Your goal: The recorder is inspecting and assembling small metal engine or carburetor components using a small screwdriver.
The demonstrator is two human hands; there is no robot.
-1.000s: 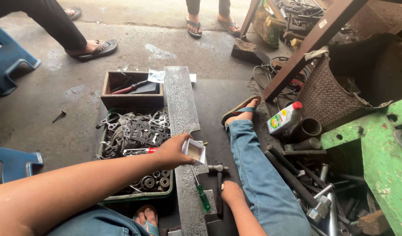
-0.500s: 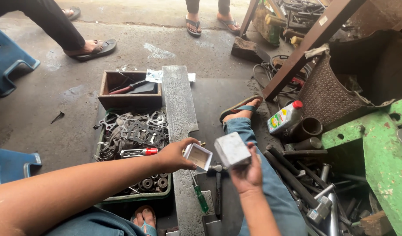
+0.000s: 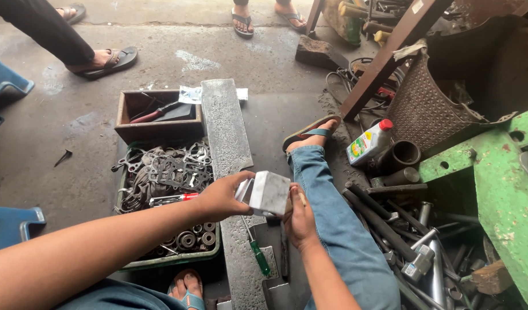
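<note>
A small grey metal block (image 3: 268,193) is held up between both hands above a long steel slab (image 3: 225,135) on the floor. My left hand (image 3: 221,196) grips its left side, where a thin pale piece (image 3: 244,189) sits against it. My right hand (image 3: 300,219) supports the block from the right and below. A green-handled screwdriver (image 3: 257,251) lies on the slab just under the hands. My leg in blue jeans (image 3: 338,229) stretches forward to a sandalled foot (image 3: 311,133).
Left of the slab are a green tray (image 3: 178,258) of gaskets and bearings and a wooden box (image 3: 155,117) with tools. Right: a plastic bottle (image 3: 368,143), pipes, bolts (image 3: 430,252), a green metal frame (image 3: 493,189). Other people's feet (image 3: 106,60) stand at the top.
My right hand came up from the floor with the grey block and brought it against the pale piece in my left hand; both hands now meet on it.
</note>
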